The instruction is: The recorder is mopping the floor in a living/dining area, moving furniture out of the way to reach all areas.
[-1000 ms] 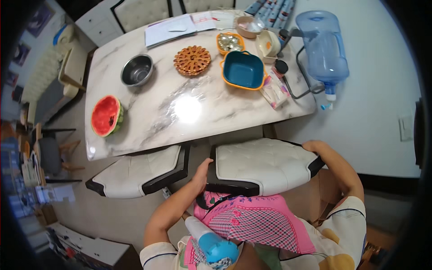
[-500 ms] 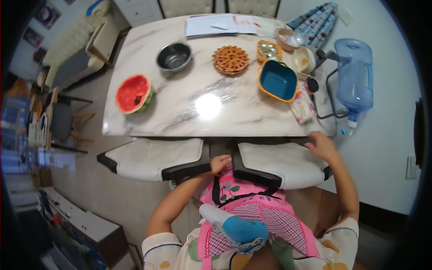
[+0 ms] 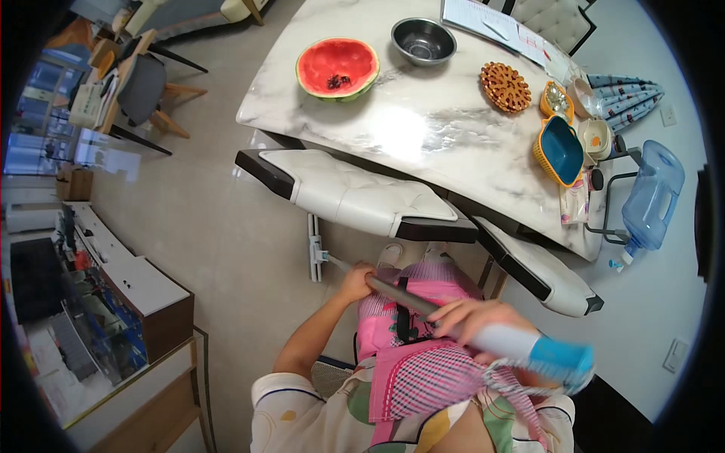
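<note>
A mop with a grey shaft [image 3: 408,300] slants across my front, low left to right. My left hand [image 3: 358,284] is closed around the shaft's lower part. My right hand [image 3: 483,325] lies over its upper part with the fingers curled round it, slightly blurred. Beyond the right hand, the white and blue grip end [image 3: 555,355] with a looped cord sticks out to the right, smeared by motion. The white mop head [image 3: 315,253] rests on the floor left of my feet, beside a chair. A pink checked apron [image 3: 430,377] covers my front.
Two white padded chairs [image 3: 355,189] [image 3: 540,264] stand against the marble-patterned table [image 3: 325,121]. On it are a hollowed watermelon half [image 3: 337,68], a metal bowl [image 3: 424,41], a woven trivet [image 3: 505,87] and a blue-orange basket [image 3: 561,151]. A water jug [image 3: 653,196] hangs right; a cabinet [image 3: 147,287] stands left.
My view has turned left. My right hand has left the table's edge and taken hold of the mop's upper shaft. The grip end has swung to the right, and the mop head has come into view.
</note>
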Motion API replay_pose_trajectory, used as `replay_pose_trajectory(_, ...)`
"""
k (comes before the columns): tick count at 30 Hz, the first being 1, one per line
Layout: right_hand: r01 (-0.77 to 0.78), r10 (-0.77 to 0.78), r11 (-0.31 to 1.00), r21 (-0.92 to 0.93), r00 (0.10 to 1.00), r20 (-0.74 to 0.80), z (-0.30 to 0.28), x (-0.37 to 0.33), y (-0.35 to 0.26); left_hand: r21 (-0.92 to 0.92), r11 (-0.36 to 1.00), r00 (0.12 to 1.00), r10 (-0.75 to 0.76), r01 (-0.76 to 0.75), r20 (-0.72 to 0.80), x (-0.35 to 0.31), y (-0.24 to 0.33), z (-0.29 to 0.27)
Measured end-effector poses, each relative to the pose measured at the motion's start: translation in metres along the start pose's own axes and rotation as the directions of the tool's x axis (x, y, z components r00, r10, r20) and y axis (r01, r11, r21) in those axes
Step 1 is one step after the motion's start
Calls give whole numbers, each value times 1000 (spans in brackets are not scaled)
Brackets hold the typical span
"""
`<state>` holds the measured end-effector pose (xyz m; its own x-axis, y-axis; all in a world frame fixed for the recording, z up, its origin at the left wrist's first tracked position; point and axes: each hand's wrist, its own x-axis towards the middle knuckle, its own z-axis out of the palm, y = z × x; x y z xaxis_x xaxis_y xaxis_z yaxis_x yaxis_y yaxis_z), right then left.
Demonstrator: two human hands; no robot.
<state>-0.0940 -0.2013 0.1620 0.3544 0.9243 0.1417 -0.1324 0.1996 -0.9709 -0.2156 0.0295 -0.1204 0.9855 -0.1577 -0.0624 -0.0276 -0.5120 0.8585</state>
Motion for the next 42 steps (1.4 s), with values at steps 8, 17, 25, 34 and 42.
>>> replay_pose_trajectory(8,326,-292,945,30,880,-374,-4,-39,16,13,978,974,-210,209,84,42,58,-21)
replay_pose_trajectory(17,109,-177,977,-183,895,-410,30,-43,96,172,971,944,-204,163,258,31,-40,2)
replay_pose_trajectory(25,330,-325,937,-117,695,-641,129,-154,156,57,998,999,-3,0,45,-46,-48,86)
replay_pose_trajectory(34,222,-346,921,-320,91,-934,268,-372,96,-24,962,768,233,-274,597,-98,97,296)
replay_pose_trajectory(42,-103,-398,901,-423,-586,-706,412,-400,105,-300,826,242,451,-477,859,-144,170,440)
